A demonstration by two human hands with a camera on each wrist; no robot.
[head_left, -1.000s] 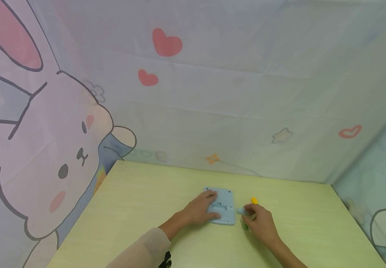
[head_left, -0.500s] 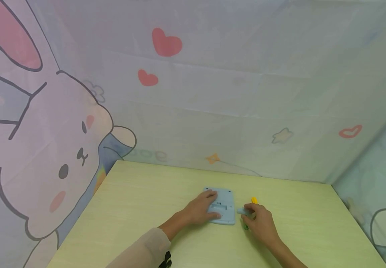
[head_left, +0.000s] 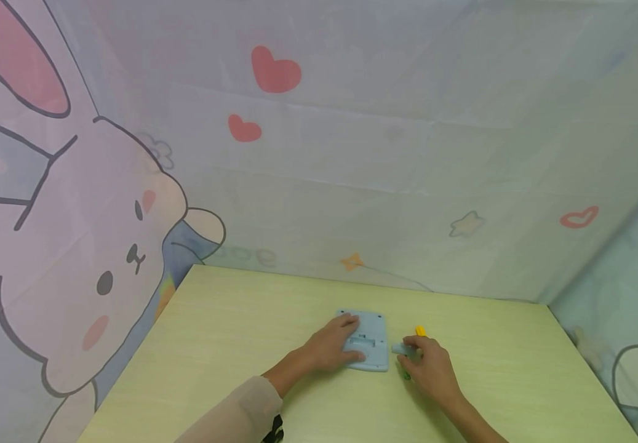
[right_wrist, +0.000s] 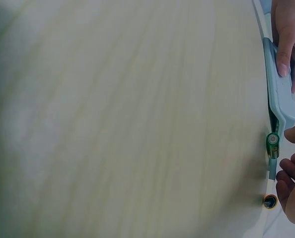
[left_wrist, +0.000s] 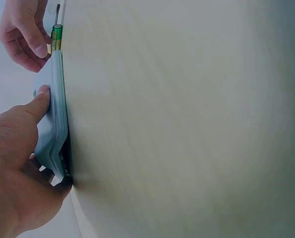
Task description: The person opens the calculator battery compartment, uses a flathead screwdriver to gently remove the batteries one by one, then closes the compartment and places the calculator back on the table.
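Note:
A light-blue calculator (head_left: 372, 358) lies face down, its battery recess uncovered. My left hand (head_left: 326, 347) holds it at its left side; in the left wrist view the thumb (left_wrist: 40, 101) lies along the back and other fingers bend at the end. Just right of the calculator is a small light-blue battery cover (head_left: 397, 348). My right hand (head_left: 435, 370) has index finger and thumb at either side of this cover, hiding its right end. Under the thumb a green battery (right_wrist: 272, 139) lies on the table.
A screwdriver with a yellow handle (head_left: 420, 331) lies just behind the right hand; its thin shaft (left_wrist: 57, 15) shows in the left wrist view. The pale table (head_left: 252, 307) ends at a printed cloth backdrop (head_left: 352, 184).
The right thumb and index finger have shifted very slightly to the left by the battery cover. The left hand and the calculator have stayed in place.

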